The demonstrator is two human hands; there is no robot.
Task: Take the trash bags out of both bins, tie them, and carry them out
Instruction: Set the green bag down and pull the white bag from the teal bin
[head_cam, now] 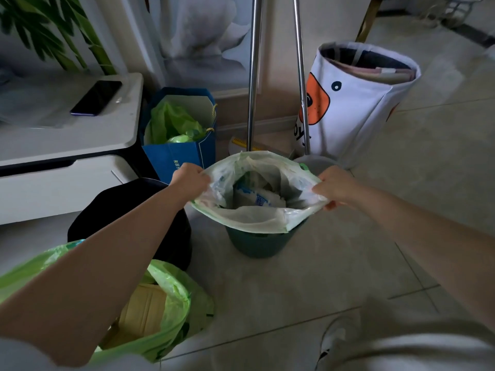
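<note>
A pale translucent trash bag (257, 218) with wrappers inside stands in a small dark green bin (257, 243) on the floor. My left hand (190, 179) pinches the bag's left rim and my right hand (336, 188) pinches its right rim, holding the mouth wide open above the bin. A black bin (171, 236) sits just left of it, partly hidden by my left forearm. A green trash bag (171, 298) lies open on the floor at the lower left, with yellowish cardboard showing inside.
A blue paper bag (184, 153) holding green plastic stands behind the bins. Two metal poles (253, 89) rise beside a white fabric basket (356, 103). A white cabinet (67, 145) with a phone (96, 97) on it is at left. My shoe (334, 336) is at lower right.
</note>
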